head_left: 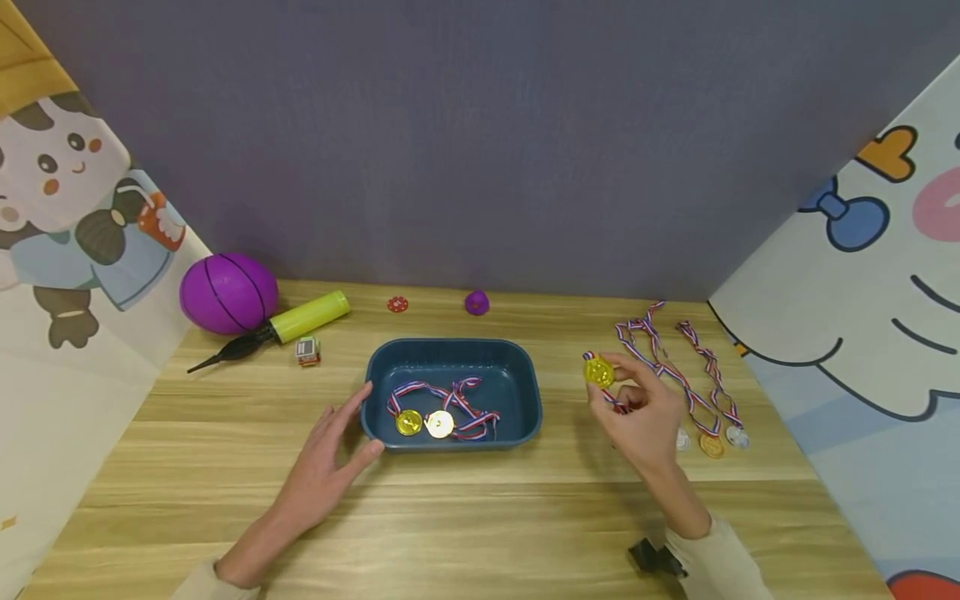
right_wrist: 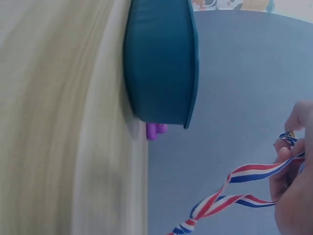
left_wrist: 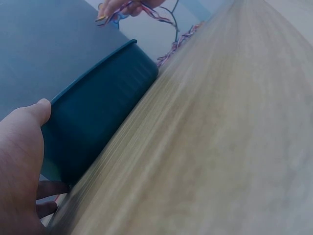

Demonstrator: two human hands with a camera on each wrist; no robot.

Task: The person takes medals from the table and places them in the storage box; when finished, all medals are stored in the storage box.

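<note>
Watching from my end of the feed, I saw the right hand [head_left: 645,421] with its thumb and fingers clamped on a gold medal [head_left: 598,372], raised over the counter [head_left: 450,533] to the right of the blue basin [head_left: 465,353], its striped ribbon [right_wrist: 254,171] hanging from the hand. The left hand [head_left: 322,467] touched the basin's left end, fingers spread apart. Two gold-coloured medals [head_left: 408,423] lay inside; three other medals [head_left: 712,447] lay farther right.
</note>
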